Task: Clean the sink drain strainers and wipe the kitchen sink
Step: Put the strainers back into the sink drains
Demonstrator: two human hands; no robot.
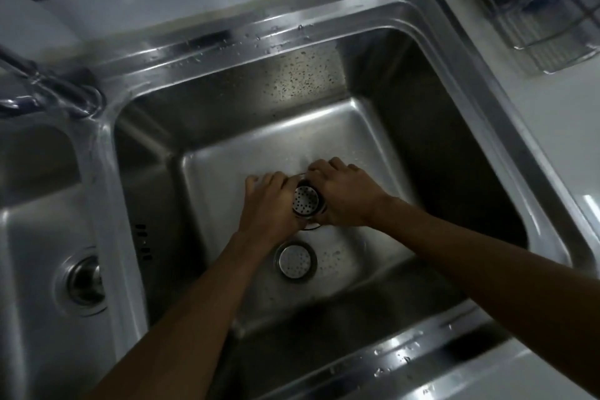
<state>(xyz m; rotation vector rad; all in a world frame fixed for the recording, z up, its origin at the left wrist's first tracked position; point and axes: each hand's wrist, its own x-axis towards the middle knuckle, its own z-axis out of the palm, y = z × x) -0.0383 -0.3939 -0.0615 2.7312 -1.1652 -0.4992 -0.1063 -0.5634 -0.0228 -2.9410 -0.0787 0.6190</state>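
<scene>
- Far left, at nine o'clock: smaller sink basin, its drain plugged and untouched; tap up at ten o'clock.
- Moving into the main basin: left hand pressed against the strainer basket, fingers curled round its left side, clenched on it.
- Dead centre: basket held tilted, perforated bottom facing up, steel shiny and wet, no obvious debris showing.
- Just below, at six o'clock from the hands: second strainer sitting flat in the basin floor, near the wrists, not touched.
- Right of centre: right hand wrapped over the basket's other side, fingers gripping the rim.
- Step in hand, by the look of it: scrubbing or working the first strainer clean, wipe-down not yet begun.
- Next move probably calling for a rinse, then a swap to the lower strainer; slippery wet metal, firm grip needed.
- Far right, at two o'clock: wire rack on the bench.
</scene>
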